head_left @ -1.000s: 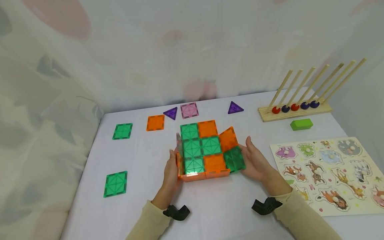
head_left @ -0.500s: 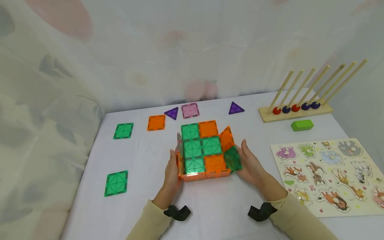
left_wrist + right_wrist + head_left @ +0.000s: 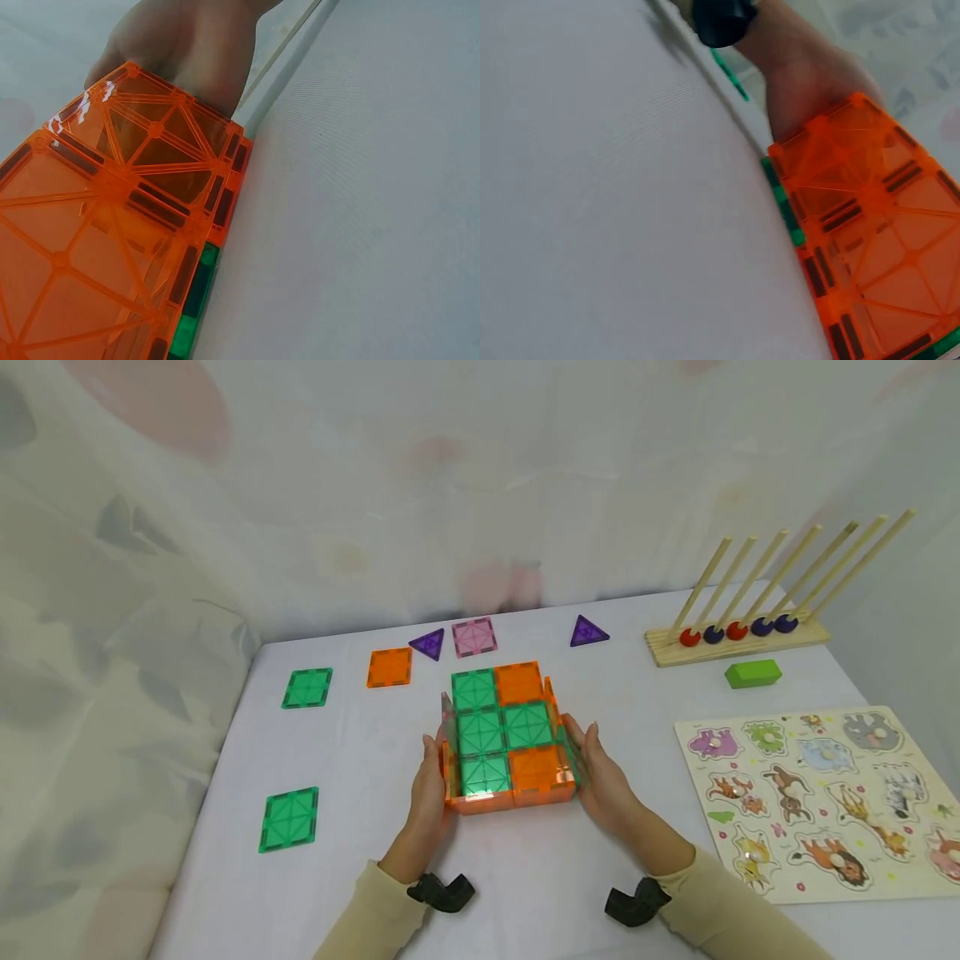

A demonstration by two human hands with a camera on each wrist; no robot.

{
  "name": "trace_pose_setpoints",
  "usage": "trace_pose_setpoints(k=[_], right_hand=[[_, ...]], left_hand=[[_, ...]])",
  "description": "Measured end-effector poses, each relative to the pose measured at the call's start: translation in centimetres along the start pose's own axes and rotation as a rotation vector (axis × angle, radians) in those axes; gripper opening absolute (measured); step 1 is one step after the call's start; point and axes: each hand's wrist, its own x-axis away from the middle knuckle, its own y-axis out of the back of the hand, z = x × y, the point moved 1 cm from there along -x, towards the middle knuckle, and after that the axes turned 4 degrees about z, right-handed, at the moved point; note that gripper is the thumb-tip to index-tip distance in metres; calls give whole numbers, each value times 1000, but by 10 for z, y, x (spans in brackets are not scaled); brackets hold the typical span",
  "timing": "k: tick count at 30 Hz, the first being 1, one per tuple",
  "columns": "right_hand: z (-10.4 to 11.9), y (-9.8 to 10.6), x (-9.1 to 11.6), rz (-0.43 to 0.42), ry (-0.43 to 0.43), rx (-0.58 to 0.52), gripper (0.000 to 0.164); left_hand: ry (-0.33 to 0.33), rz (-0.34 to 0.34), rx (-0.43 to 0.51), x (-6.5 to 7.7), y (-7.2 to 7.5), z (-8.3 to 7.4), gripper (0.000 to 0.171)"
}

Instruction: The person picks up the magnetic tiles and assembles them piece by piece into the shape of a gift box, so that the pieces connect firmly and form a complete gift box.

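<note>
A tray-like build of magnetic tiles (image 3: pixel 527 725), with a green and orange floor and low upright walls, sits on the table. Along its front stand two orange tiles (image 3: pixel 543 793). My left hand (image 3: pixel 429 785) lies along the left wall, an orange tile (image 3: pixel 450 770) with a pale tile (image 3: pixel 447 714) behind it. My right hand (image 3: pixel 603 781) presses straight fingers against the right wall, on an upright green tile (image 3: pixel 567 750) behind which stands an orange one (image 3: pixel 552 697). Through the orange front wall, the left wrist view shows my right hand (image 3: pixel 180 45), the right wrist view my left hand (image 3: pixel 814 94).
Loose tiles lie around: green ones (image 3: pixel 288 819) at the left, an orange one (image 3: pixel 389 667), a pink square (image 3: pixel 474 637) and purple triangles (image 3: pixel 589 631) at the back. At the right are a wooden peg rack (image 3: pixel 738 639), a green block (image 3: pixel 753 673) and an animal puzzle board (image 3: pixel 825 802).
My right hand has moved left, swinging the green and orange right-side tiles from leaning outward to upright against the floor's edge. My left hand has stayed at the left wall.
</note>
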Motion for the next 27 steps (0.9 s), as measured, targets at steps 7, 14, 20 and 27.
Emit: trace_pose_setpoints(k=[7, 14, 20, 27], right_hand=[[-9, -4, -3, -37, 51, 152, 82], [-14, -7, -2, -52, 82, 265, 66], [-17, -8, -1, -112, 54, 327, 65], [-20, -13, 2, -137, 20, 331, 63]], left_hand=[[-19, 26, -5, 0, 0, 1, 91], [-43, 43, -17, -1, -1, 0, 89], [-76, 64, -19, -1, -2, 2, 80], [-72, 74, -12, -1, 2, 5, 79]])
